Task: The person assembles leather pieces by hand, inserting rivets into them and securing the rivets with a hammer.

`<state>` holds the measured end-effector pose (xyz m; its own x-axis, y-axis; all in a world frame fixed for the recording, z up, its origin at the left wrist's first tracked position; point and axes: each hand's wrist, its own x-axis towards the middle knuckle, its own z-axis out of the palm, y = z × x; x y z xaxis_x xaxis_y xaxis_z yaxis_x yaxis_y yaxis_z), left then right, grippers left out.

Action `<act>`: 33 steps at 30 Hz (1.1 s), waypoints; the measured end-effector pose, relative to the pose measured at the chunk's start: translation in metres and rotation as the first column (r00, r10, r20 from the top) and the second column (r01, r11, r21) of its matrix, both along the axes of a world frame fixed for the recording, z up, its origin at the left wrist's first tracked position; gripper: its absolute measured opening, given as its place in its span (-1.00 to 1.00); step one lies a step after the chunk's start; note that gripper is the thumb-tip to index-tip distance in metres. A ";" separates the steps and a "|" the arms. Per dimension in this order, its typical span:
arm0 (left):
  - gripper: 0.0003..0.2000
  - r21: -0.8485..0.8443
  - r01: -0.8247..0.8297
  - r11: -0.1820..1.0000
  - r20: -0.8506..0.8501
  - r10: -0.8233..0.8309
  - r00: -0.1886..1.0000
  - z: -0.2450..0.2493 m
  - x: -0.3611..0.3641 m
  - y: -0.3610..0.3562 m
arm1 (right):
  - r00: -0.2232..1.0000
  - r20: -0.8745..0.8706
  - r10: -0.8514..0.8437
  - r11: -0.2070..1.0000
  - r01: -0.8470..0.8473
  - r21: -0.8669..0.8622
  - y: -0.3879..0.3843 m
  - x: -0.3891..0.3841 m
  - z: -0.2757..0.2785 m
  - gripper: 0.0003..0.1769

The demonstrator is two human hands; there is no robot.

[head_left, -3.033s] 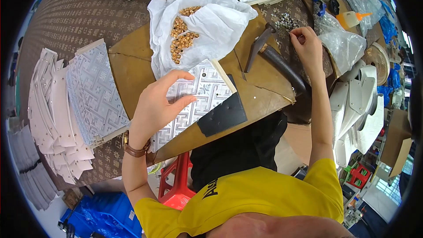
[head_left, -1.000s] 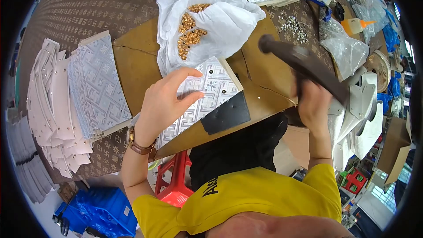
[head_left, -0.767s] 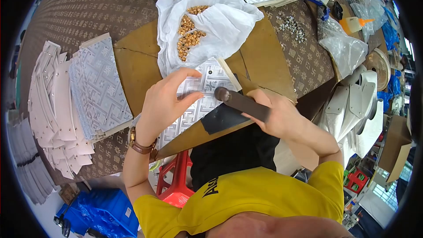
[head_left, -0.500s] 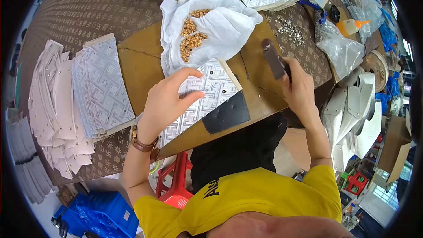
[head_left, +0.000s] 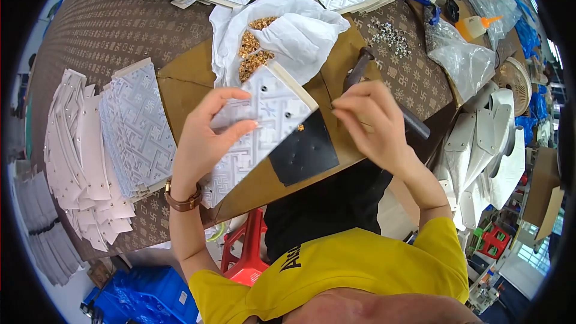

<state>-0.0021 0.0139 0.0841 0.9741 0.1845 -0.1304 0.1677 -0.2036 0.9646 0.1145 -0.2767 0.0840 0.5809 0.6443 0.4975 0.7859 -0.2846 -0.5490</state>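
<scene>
My left hand [head_left: 210, 132] rests on a white-and-silver patterned panel [head_left: 264, 117], with thumb and fingers spread apart. Dark round fasteners dot the panel near its far right edge. Under that edge lies a black pad [head_left: 309, 153], bearing one small gold stud [head_left: 301, 127]. To the right, my right hand [head_left: 375, 123] is closed in a pinch above the table; whatever its fingertips hold, if anything, cannot be made out. Behind and partly beneath this hand a hammer [head_left: 415, 125] lies on the brown board, its middle hidden.
Gold studs [head_left: 255, 57] sit in a white cloth bag [head_left: 300, 33] beyond the panel. Silver pieces [head_left: 390, 39] are scattered at the right, near a glue bottle [head_left: 474, 27]. Stacked patterned panels [head_left: 139, 123] and pale studded pieces [head_left: 81, 162] occupy the left.
My right hand has let go of the hammer, which now lies on the board, and has come left into a pinch. The panel has shifted left, and a gold stud shows on the pad.
</scene>
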 end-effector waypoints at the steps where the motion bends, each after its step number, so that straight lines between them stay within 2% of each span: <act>1: -0.64 0.048 0.047 0.998 0.017 -0.048 0.999 0.002 0.000 -0.005 | 1.000 -0.002 0.001 1.000 -0.001 0.000 0.004 -0.004 0.002 -0.69; 3: -0.65 0.141 0.139 0.980 0.046 -0.147 0.988 0.006 -0.001 -0.016 | 0.993 -0.008 0.115 0.993 -0.115 -0.040 0.009 -0.013 0.005 -0.69; 4: -0.65 0.137 0.141 0.981 0.045 -0.148 0.988 0.006 -0.001 -0.019 | 0.986 -0.014 0.168 0.984 -0.169 -0.061 0.011 -0.016 0.006 -0.69; 7: -0.65 0.217 0.153 0.964 0.095 -0.177 0.980 0.008 -0.002 -0.023 | 0.986 0.015 0.167 0.975 -0.163 -0.149 0.015 -0.020 0.006 -0.68; 13: -0.64 0.177 0.166 0.970 0.100 -0.185 0.978 0.002 -0.003 -0.023 | 0.980 0.054 0.191 0.949 -0.170 -0.265 0.018 -0.022 0.006 -0.66; 17: -0.64 0.142 0.155 0.978 0.058 -0.165 0.985 0.004 -0.002 -0.024 | 0.984 -0.040 0.176 0.970 -0.181 -0.166 0.018 -0.020 0.005 -0.72; 20: -0.63 0.115 0.160 0.980 0.017 -0.163 0.987 0.003 -0.002 -0.024 | 0.914 -0.388 0.116 0.990 -0.136 -0.025 0.013 -0.022 0.002 -0.78; 23: -0.60 0.261 0.181 0.948 0.053 -0.201 0.978 0.000 -0.002 -0.024 | 0.873 -0.478 0.094 0.993 -0.118 -0.021 0.009 -0.021 0.000 -0.80; 24: -0.60 0.259 0.185 0.948 0.049 -0.204 0.978 -0.001 -0.002 -0.026 | 0.849 -0.520 0.090 0.993 -0.115 -0.017 0.009 -0.020 -0.001 -0.82; 27: -0.57 0.444 0.057 0.894 0.174 -0.149 0.974 -0.002 -0.003 -0.037 | 0.874 -0.476 0.103 0.994 -0.109 0.014 0.013 -0.020 -0.002 -0.82; 28: -0.57 0.440 0.067 0.895 0.166 -0.154 0.974 -0.001 -0.003 -0.040 | 0.885 -0.453 0.106 0.994 -0.106 0.027 0.014 -0.020 -0.003 -0.82; 31: -0.49 0.665 0.040 0.746 0.129 -0.167 0.978 0.002 -0.001 -0.045 | 0.889 -0.449 0.088 0.996 -0.090 0.017 0.019 -0.018 -0.006 -0.83; 33: -0.52 0.661 0.016 0.750 0.164 -0.166 0.972 -0.007 -0.002 -0.047 | 0.890 -0.448 0.082 0.996 -0.086 0.012 0.018 -0.018 -0.008 -0.83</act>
